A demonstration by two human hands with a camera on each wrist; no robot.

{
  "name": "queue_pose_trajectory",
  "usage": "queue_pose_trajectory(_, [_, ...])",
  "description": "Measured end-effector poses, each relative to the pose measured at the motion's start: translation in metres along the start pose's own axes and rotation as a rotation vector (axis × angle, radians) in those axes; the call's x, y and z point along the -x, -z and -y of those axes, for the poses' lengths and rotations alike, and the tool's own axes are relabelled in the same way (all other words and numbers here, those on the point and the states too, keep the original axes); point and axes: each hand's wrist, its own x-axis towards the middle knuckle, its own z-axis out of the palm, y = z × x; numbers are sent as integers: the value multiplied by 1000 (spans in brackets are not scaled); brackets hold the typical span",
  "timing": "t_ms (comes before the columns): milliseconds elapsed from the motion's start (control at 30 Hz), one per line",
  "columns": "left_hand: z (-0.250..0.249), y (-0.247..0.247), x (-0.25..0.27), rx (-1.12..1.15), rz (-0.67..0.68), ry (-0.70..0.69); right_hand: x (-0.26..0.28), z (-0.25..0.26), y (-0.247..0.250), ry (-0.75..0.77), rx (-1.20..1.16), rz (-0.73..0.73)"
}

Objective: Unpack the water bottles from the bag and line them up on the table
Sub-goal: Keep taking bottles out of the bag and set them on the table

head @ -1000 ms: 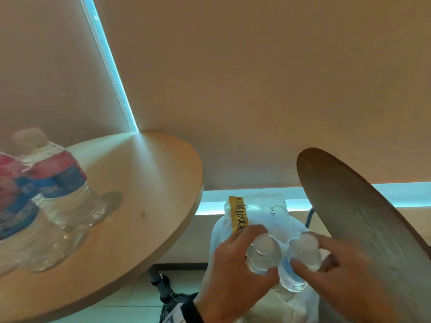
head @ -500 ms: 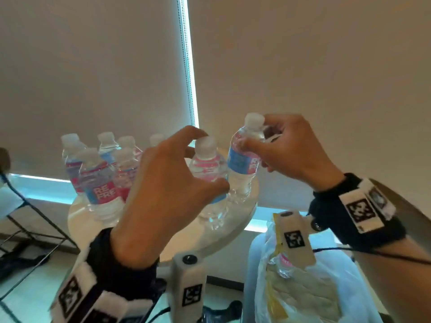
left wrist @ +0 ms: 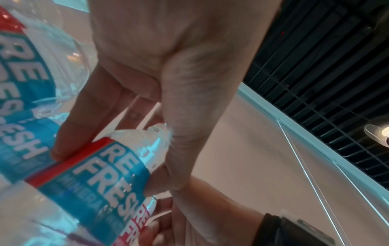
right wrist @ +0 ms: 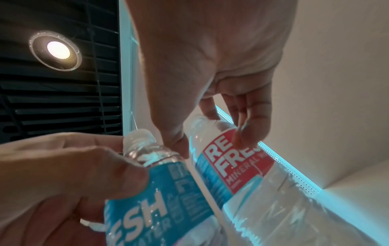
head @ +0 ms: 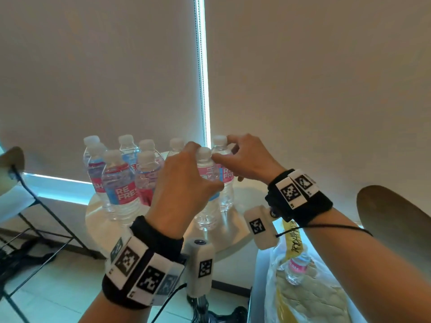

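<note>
Several clear water bottles with red and blue labels (head: 121, 190) stand grouped on the small round table (head: 102, 229). My left hand (head: 205, 166) grips one more bottle (head: 206, 210) round its shoulder at the table's near right. My right hand (head: 224, 149) pinches the neck of another bottle (head: 226, 197) just behind it. Both bottles are upright, with their bases at the table top; contact is unclear. The left wrist view shows fingers and thumb round the label (left wrist: 101, 174). In the right wrist view, fingertips hold the bottle (right wrist: 231, 166) under its cap. The plastic bag (head: 310, 294) at lower right holds one bottle (head: 297, 268).
A black metal chair frame (head: 35, 206) stands on the left. A dark wooden round surface (head: 396, 224) juts in at the right, beside the bag. Closed roller blinds (head: 303, 89) hang behind the table. The table's column (head: 200, 304) is below my left wrist.
A second ago both hands gripped two bottle tops in the bag. They lifted the bottles out, carried them up and left, and lowered them beside the group on the table.
</note>
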Motion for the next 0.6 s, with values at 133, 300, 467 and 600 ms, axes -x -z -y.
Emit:
queue_pose_trajectory(133, [2, -1, -1, -19, 27, 4, 1, -6, 3, -47, -70, 65])
queue_pose_trajectory(300, [5, -4, 0, -36, 13, -4, 3, -9, 1, -45, -103, 55])
queue_pose_trajectory(467, [-1, 1, 9, -74, -56, -13, 12, -13, 5, -63, -120, 1])
queue_pose_trajectory(600, [-20, 12, 29, -34, -179, -107, 39, -31, 25, -68, -137, -130])
